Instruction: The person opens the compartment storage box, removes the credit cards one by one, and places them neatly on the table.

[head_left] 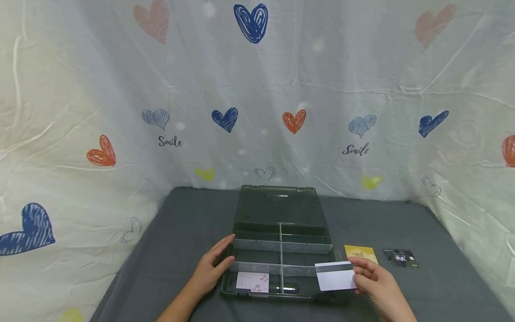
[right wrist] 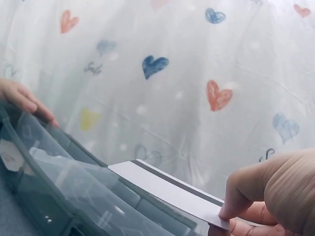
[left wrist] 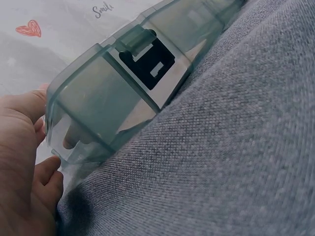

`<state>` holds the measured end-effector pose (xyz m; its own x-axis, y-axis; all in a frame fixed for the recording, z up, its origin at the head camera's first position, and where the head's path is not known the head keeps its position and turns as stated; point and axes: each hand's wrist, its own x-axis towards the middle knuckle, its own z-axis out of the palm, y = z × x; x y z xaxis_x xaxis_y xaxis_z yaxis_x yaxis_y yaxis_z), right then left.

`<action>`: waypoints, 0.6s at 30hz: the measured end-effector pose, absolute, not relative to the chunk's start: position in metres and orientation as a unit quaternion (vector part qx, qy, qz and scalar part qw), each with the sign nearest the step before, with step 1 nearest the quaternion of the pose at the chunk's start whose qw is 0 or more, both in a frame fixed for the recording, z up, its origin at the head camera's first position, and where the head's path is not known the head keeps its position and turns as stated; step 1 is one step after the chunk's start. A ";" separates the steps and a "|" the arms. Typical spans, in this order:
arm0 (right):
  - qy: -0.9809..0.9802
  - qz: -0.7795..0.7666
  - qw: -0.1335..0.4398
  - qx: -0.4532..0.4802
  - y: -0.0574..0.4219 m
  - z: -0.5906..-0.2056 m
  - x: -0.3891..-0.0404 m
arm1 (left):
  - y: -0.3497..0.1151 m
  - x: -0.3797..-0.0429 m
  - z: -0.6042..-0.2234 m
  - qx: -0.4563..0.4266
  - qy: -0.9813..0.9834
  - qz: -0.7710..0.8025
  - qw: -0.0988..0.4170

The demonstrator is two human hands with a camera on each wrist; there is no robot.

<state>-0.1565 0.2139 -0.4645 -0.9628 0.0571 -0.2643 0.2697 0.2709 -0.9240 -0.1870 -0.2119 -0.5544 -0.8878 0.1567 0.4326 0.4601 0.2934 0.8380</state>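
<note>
A white card with a dark stripe [head_left: 335,278] is pinched at its right edge by my right hand [head_left: 376,281]. The card overlaps the front right compartment of a dark green see-through divider box [head_left: 257,256] in the head view. My left hand [head_left: 211,267] rests against the box's left side, thumb and fingers spread along the wall. A pale pink card with a flower print [head_left: 252,282] lies in the front left compartment. In the left wrist view, the box's black latch [left wrist: 150,64] shows on its front wall.
The box's lid [head_left: 280,205] stands folded back behind it. Right of the box, a yellow card [head_left: 359,252] and a black card marked VIP [head_left: 400,258] lie on the grey cloth [head_left: 193,219]. A white curtain with printed hearts [head_left: 257,80] hangs behind.
</note>
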 end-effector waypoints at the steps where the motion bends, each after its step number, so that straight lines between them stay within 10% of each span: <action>1: 0.794 -0.591 0.088 0.107 0.217 -0.465 -0.157 | -0.212 -0.187 -0.555 -0.197 -0.792 -0.561 0.137; 18: 0.810 -0.542 0.087 0.210 0.286 -0.499 -0.157 | -0.214 -0.188 -0.558 -0.196 -0.795 -0.559 0.129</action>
